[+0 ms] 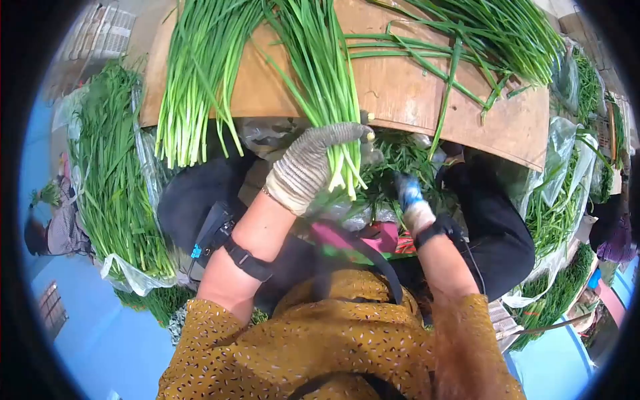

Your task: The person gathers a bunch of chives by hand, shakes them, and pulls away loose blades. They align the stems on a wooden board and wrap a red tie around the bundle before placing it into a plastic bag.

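Note:
My left hand (317, 160), in a grey knitted glove, is closed around a bunch of Chinese chives (320, 73). The pale stem ends stick out below the fist, and the green leaves lie up over the wooden board (267, 80). My right hand (409, 193), in a blue and white glove, is lower and to the right, by the loose green trimmings (387, 163) below the board's edge. Motion smears its fingers. Another chive bunch (200, 87) lies on the board to the left, its stems hanging over the edge.
More chives (493, 33) lie at the board's upper right, with several stray leaves across the wood. Plastic-lined heaps of greens stand on the left (110, 180) and right (557, 200). A person (63, 213) is at the far left.

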`<state>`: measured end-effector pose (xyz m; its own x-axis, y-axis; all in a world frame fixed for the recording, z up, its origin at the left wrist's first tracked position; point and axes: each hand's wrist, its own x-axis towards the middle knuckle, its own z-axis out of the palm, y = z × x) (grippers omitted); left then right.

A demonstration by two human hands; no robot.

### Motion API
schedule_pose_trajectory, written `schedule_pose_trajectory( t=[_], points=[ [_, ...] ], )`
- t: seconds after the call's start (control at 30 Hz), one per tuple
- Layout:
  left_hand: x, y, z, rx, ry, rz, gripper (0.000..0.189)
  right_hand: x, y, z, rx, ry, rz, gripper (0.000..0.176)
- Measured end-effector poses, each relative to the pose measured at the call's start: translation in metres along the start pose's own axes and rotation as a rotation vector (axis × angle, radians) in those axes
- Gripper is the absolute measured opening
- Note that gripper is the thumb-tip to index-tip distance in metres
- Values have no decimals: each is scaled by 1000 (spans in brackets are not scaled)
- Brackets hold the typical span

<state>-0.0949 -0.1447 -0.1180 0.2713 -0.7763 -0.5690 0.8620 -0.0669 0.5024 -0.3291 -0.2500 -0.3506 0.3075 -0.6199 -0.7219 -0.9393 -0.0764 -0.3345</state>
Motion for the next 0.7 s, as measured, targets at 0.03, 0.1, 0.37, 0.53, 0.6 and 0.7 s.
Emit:
schedule_pose_trajectory(
  t=[0.03, 0.1, 0.37, 0.53, 0.6, 0.7],
  points=[
    [4, 0, 0, -43, 5, -24, 29, -13, 9, -3, -224, -14, -62, 37],
    [2, 2, 0, -3, 40, -46, 31, -26, 38, 5, -604, -259, -321, 32],
    [9, 4, -7, -87, 35, -140, 46, -8, 56, 64, -893, -94, -473, 31],
    [6, 9, 2, -63, 41, -108, 44, 7, 70, 51, -867, -91, -806, 22],
    [8, 2, -10, -36, 37, -97, 42, -13, 58, 22, -768, -159, -1006, 23],
    [7, 2, -9, -115, 6, -130, 40, -75, 1, -70, -826, -237, -1186, 27]
  ],
)
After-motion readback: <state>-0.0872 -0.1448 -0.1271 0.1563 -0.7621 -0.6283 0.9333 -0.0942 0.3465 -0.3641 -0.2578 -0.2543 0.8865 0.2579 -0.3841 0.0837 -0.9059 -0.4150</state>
